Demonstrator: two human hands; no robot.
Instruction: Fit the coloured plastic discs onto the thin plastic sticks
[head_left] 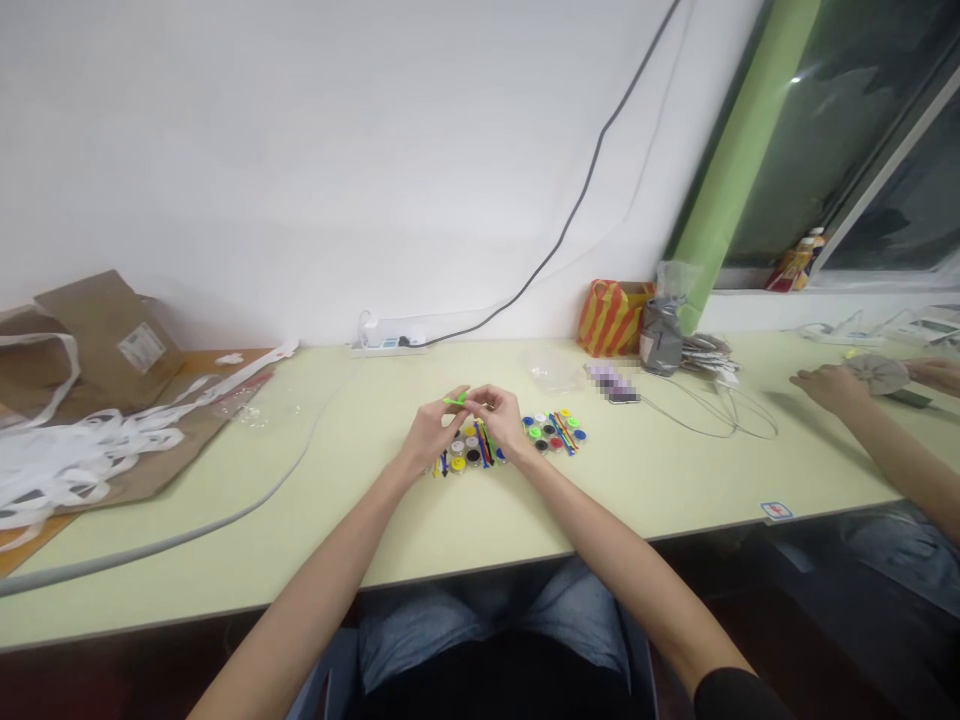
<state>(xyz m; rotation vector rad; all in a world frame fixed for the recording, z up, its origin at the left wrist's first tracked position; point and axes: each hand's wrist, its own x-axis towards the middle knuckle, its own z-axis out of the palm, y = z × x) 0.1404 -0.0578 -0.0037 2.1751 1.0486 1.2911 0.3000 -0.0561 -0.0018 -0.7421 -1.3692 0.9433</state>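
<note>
My left hand (430, 434) and my right hand (501, 418) meet above the table, fingertips pinched together. Between them is a small bright green piece (454, 401), slim at one end, too small to name. Just beneath the hands lie round caps in several colours, such as a yellow cap (458, 464) and a black cap (473, 457), with thin coloured sticks (486, 446) among them. To the right of my right hand is a second group of round caps (541, 446) with more coloured sticks (561, 432). My hands partly hide the nearer group.
A power strip (390, 346) with a dark cable stands against the wall. Left are white strips (90, 455) and a brown paper bag (112, 335). Rightward lie a phone (613, 384), a striped bag (611, 318) and cables. A co-worker's hands (832, 388) hold a round greyish thing.
</note>
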